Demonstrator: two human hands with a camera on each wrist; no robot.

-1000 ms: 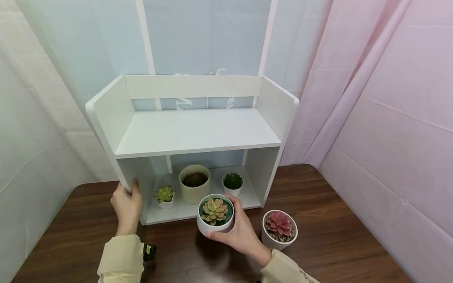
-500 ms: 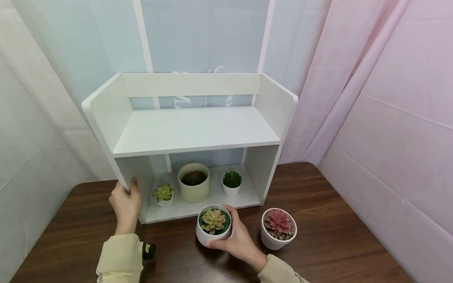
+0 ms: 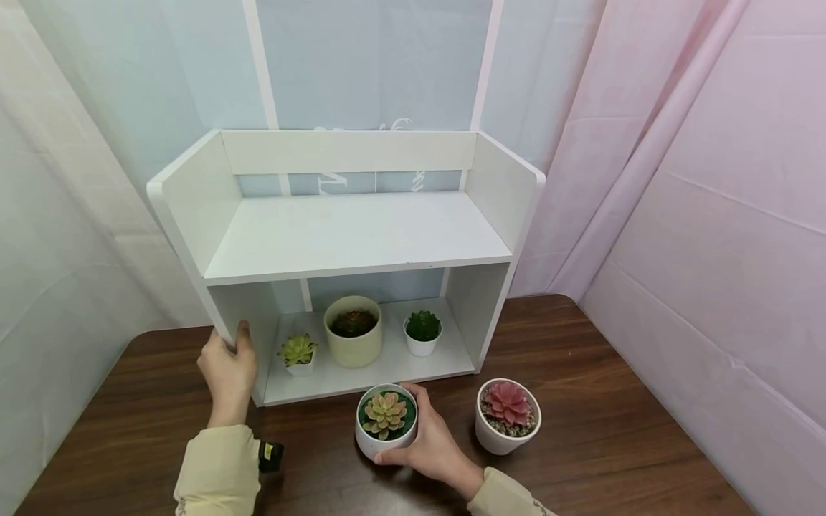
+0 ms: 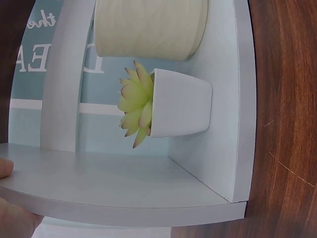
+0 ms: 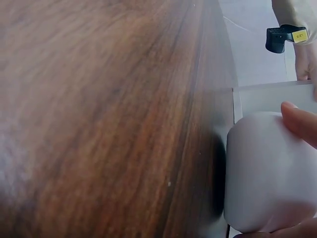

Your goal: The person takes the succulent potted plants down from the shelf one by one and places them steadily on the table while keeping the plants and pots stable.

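My left hand (image 3: 229, 369) grips the front edge of the left side panel of a white two-tier shelf (image 3: 361, 233). With the thumb and fingers of my right hand (image 3: 439, 444), I hold a round white pot with a yellow-pink succulent (image 3: 385, 416), in front of the shelf's lower board. In the right wrist view, the white pot's (image 5: 270, 173) base is low over the table; whether it touches is unclear. Just right of that hand stands a white pot with a pink succulent (image 3: 508, 416).
Inside the lower tier are a small square pot with a light green succulent (image 3: 300, 358), a large cream pot (image 3: 355, 351) and a small white pot with a dark green plant (image 3: 422, 337). The brown wooden table (image 3: 600, 401) extends to both sides; curtains hang around it.
My right hand has brought the yellow-pink succulent pot down and toward me, away from the shelf's front edge. The left hand keeps its grip on the side panel.
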